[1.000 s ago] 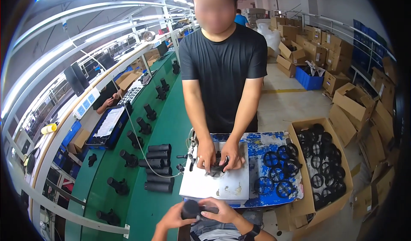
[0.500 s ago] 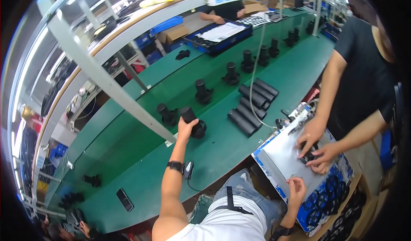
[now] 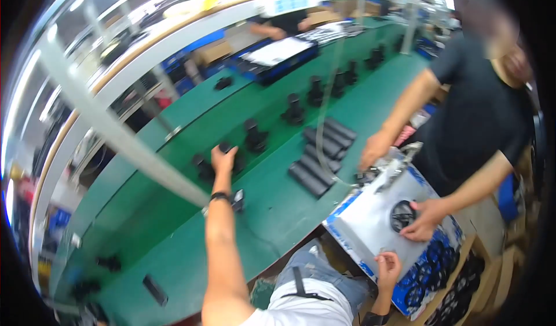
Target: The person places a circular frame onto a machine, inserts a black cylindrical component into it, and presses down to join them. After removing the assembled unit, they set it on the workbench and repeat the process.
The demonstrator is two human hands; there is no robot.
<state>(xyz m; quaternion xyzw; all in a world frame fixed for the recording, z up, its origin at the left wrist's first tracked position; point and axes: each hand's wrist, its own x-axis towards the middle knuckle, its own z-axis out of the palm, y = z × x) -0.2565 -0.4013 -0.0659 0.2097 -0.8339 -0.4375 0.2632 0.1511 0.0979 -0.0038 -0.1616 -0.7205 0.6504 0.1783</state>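
My left hand [image 3: 222,160] is stretched out over the green bench, its fingers wrapped round a black cylindrical part [image 3: 225,148] with a wider base. The hand hides much of that part. Similar black upright parts [image 3: 253,136] stand in a row beyond and to either side. My right hand [image 3: 388,268] is at the near edge of a pale work board [image 3: 364,224], fingers curled into a pinch; anything between them is too small to make out. On the board a co-worker's hand [image 3: 424,219] holds a black spoked wheel [image 3: 402,216].
Black tubes [image 3: 313,169] lie in a pile on the green bench [image 3: 260,210]. A slanting metal post [image 3: 127,135] rises left of my left arm. A phone [image 3: 155,290] lies at the near left. More black wheels [image 3: 425,274] are below the board. The co-worker's other hand [image 3: 375,149] is by a metal fixture.
My left hand has carried the black part farther away, to the row of parts. The co-worker's one hand has moved from the wheel to the fixture. The view has shifted a little.
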